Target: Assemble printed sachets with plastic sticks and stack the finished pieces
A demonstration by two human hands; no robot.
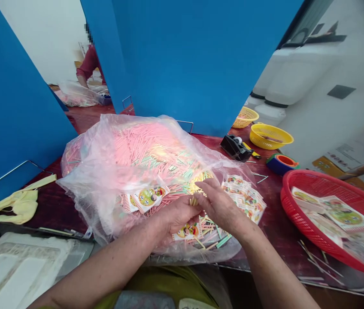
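Two bare forearms reach forward from the bottom of the view. The person's left hand (177, 214) is closed in a pinch on a small bundle of thin sticks (194, 201), held upright just above a large clear plastic bag (82, 206). The right hand (222, 206) is half closed and curves over beside the bundle, though whether it also grips the sticks cannot be told.

The bag lies open on a dark red table (281, 223) and is heaped with loose pink, green and yellow sticks (143, 146). Printed paper cards (146, 198) lie among them, with a fanned stack of cards (243, 197) just right of the hands. Nearer the viewer and left of the bag is a white tray (24, 270), and a yellow cloth (17, 204) lies beyond it.

Right of the bag sit a red plastic basket (298, 189) holding more cards, a black tape dispenser (235, 148), a blue-and-orange tape roll (281, 164) and two yellow baskets (270, 136).

Beyond the bag stand blue partitions (182, 56). Past them, a person in a red sleeve (88, 64) works at another plastic bag (75, 94).
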